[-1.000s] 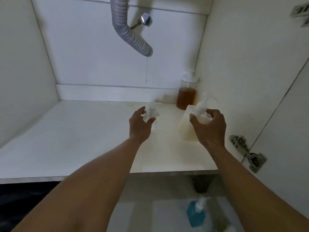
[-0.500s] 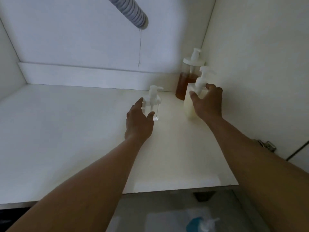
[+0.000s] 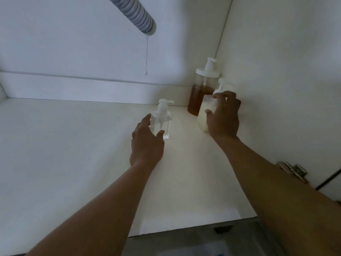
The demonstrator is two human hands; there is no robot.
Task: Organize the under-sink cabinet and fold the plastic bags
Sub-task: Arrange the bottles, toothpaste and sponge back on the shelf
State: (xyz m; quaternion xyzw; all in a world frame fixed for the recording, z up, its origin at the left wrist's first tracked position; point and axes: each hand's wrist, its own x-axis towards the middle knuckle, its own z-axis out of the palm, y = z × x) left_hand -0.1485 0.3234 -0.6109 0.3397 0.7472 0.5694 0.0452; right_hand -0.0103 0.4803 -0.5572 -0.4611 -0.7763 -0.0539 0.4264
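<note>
Now the right hand (image 3: 224, 118) grips the upright milky-white plastic pump bottle (image 3: 203, 117) just before the amber-filled clear jar (image 3: 198, 97); the left hand (image 3: 147, 145) grips the clear square pump bottle (image 3: 164, 123) leftward of it.

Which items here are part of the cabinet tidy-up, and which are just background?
In the job:
- clear pump bottle, held by the left hand
- milky pump bottle, held by the right hand
- amber pump bottle, standing in the back right corner

Just there:
- drain hose
- door hinge
</note>
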